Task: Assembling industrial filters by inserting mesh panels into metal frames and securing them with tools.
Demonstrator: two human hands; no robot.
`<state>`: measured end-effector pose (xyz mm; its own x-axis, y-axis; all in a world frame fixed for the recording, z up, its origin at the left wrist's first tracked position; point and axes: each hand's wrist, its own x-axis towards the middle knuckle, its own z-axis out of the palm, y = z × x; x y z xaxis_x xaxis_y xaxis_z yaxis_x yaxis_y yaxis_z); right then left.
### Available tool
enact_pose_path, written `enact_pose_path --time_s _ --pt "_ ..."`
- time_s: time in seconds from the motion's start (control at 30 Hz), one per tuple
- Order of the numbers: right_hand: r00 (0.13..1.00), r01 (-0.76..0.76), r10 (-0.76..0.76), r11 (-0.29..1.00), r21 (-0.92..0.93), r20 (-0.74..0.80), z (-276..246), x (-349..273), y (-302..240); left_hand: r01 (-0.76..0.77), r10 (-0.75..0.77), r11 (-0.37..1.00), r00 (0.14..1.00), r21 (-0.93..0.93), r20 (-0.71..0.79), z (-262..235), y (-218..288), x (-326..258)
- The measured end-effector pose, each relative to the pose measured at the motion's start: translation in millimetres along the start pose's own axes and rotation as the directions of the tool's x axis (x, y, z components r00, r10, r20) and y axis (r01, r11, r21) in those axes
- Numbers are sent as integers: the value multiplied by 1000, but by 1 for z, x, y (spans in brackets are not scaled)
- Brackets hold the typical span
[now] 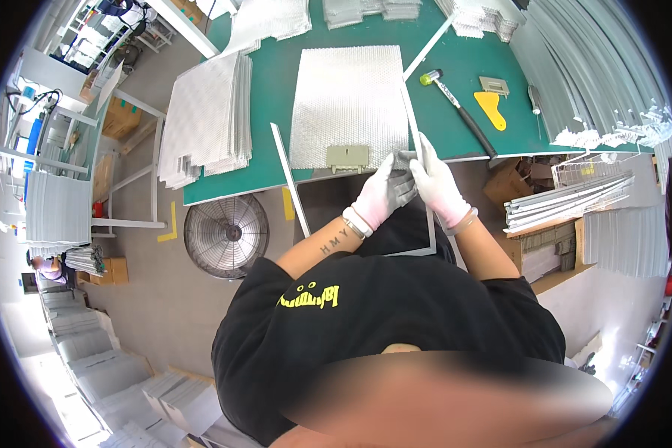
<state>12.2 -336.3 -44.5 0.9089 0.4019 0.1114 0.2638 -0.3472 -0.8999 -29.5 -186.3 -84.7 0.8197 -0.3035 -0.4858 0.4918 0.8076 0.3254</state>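
Note:
A square silver mesh filter panel (349, 104) lies on the green table (276, 82), with a beige handle piece (347, 157) at its near edge. My left hand (381, 196), in a white glove, pinches the panel's near right corner. My right hand (434, 181), also gloved, grips a thin metal frame strip (411, 112) that runs along the panel's right edge. The strip continues downward below my hands into an L-shaped frame section (431, 239) above my lap.
A loose metal strip (290, 179) lies left of the panel. A rubber mallet (459, 108), a yellow scraper (491, 108) and a small latch part (494, 85) lie to the right. Mesh stacks (205, 119) sit at left; a floor fan (226, 235) stands below the table.

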Motion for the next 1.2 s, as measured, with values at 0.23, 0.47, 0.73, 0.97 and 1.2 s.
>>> enact_pose_path --time_s 0.23,0.47,0.73,0.97,1.2 --pt "973 -232 224 924 305 61 -9 -11 -26 -209 212 968 977 143 -10 -7 -7 -17" --pt "982 -154 190 845 513 -19 -13 -27 -32 -314 320 947 938 -59 134 17 53 -24" --pt "976 -214 184 708 673 116 -6 -23 -26 -405 406 914 913 -16 32 37 61 19" --pt "966 -259 162 510 820 204 -6 -19 -25 -675 629 658 737 334 249 39 57 39" --pt "962 -271 185 537 799 202 -7 -27 -24 -578 581 814 807 -67 106 57 58 52"
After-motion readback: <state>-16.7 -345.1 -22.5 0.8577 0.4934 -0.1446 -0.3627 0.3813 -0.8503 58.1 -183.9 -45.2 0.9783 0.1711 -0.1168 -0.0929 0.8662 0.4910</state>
